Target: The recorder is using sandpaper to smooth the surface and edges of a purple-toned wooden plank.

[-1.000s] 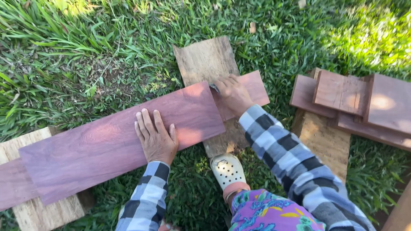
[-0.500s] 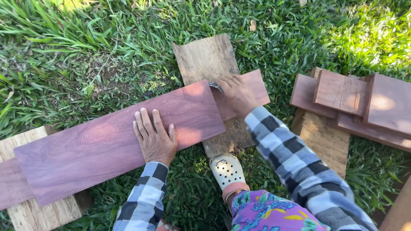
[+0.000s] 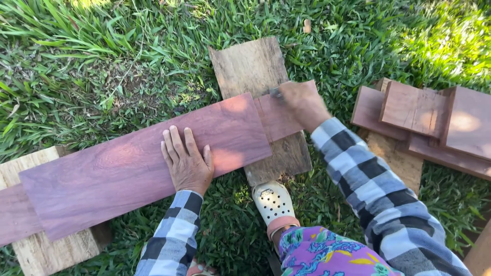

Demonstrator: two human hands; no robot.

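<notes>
Shoe: one pale clog (image 3: pixel 272 203), near, toe against the support board.
Left hand (image 3: pixel 187 162): flat, fingers spread, gripping nothing, pressing the long purple plank (image 3: pixel 128 163) steady.
Supports: two pale boards, one near left (image 3: pixel 51 250), one far (image 3: pixel 253 69), bridging the plank off the grass (image 3: pixel 102 61).
Right hand (image 3: pixel 302 102): blurred, curled on a small tool (image 3: pixel 275 92) at the shorter plank (image 3: pixel 279 117); grip unclear.
Stack: several reddish offcuts (image 3: pixel 424 112), right.

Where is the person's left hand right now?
In the head view, the left hand lies flat, fingers spread, on the long reddish plank, left of centre, near the plank's lower edge and left of the pale clog.
</notes>
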